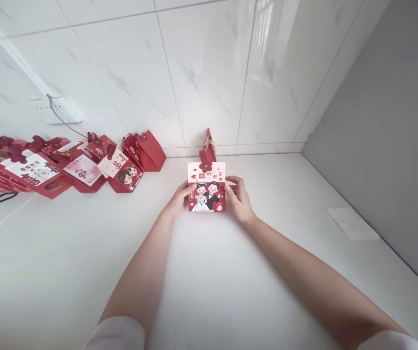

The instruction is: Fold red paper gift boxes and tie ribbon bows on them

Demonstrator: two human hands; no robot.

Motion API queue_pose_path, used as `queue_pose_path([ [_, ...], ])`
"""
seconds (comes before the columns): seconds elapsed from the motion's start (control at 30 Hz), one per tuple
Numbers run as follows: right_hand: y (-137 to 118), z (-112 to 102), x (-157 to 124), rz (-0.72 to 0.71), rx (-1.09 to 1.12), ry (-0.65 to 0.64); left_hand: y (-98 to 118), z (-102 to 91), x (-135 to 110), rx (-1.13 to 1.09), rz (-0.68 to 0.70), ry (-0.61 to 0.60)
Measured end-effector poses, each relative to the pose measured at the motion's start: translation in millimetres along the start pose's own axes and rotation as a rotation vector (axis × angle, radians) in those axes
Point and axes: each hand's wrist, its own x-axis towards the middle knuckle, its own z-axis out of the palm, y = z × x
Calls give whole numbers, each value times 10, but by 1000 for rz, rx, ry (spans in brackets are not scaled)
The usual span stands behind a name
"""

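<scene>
A red and cream wedding favor box [206, 194] with a cartoon bride and groom on its front is held upright over the white surface. My left hand [180, 198] grips its left side, the thumb on the front edge. On the opposite side my right hand [240, 198] holds it the same way, with the thumb at the front and fingers behind. A dark red flower-shaped piece [206, 167] sits at the top of the box. Just behind stands another red box [209, 143], seen narrow side on and partly covered by the held one.
Several red favor boxes [123, 170] stand in a row along the wall to the left. A black loop [6, 197] lies near them. Behind, a grey cable [64, 121] runs from a wall socket [63, 111]. A white flat patch [353, 223] lies beside the grey panel [387, 146] at right.
</scene>
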Motion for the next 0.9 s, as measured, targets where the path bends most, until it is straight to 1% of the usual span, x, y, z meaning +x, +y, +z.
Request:
queue_pose_path([
  [0.07, -9, -1, -20, -33, -14, -22, 195, 53, -47, 112, 27, -12],
  [0.2, -65, 13, -94, -99, -61, -93, 595, 140, -186, 402, 146, 11],
  [0.23, -86, 22, -118, -117, -71, -105, 658, 154, -220, 480, 178, 52],
  [0.27, -107, 33, -143, -133, -84, -108, 698, 165, -252, 568, 207, 126],
  [0.33, -144, 58, -190, -156, -132, -88, 710, 173, -308, 729, 239, 329],
  [0.37, -159, 69, -210, -164, -167, -70, 687, 168, -334, 775, 232, 389],
  [0.4, -169, 79, -228, -170, -203, -55, 649, 158, -359, 787, 210, 376],
  [0.43, -175, 87, -242, -174, -239, -48, 602, 143, -381, 771, 185, 294],
  [0.47, -178, 92, -253, -181, -271, -58, 550, 124, -400, 740, 169, 179],
  [0.5, -177, 95, -260, -190, -294, -82, 496, 105, -414, 716, 155, 66],
  [0.53, -173, 96, -264, -200, -305, -116, 443, 88, -420, 708, 141, -14],
  [0.57, -166, 96, -264, -210, -305, -149, 391, 78, -416, 716, 129, -49],
  [0.6, -158, 95, -259, -216, -294, -172, 342, 76, -401, 725, 121, -54],
  [0.67, -139, 92, -237, -218, -250, -171, 245, 102, -344, 681, 111, -68],
  [0.73, -119, 83, -202, -190, -182, -150, 138, 163, -265, 521, 118, -134],
  [0.77, -111, 77, -180, -163, -132, -162, 80, 200, -226, 430, 121, -171],
  [0.83, -99, 58, -135, -91, -9, -244, -37, 269, -164, 298, 134, -225],
  [0.9, -90, 38, -92, -24, 93, -336, -132, 308, -130, 243, 169, -245],
])
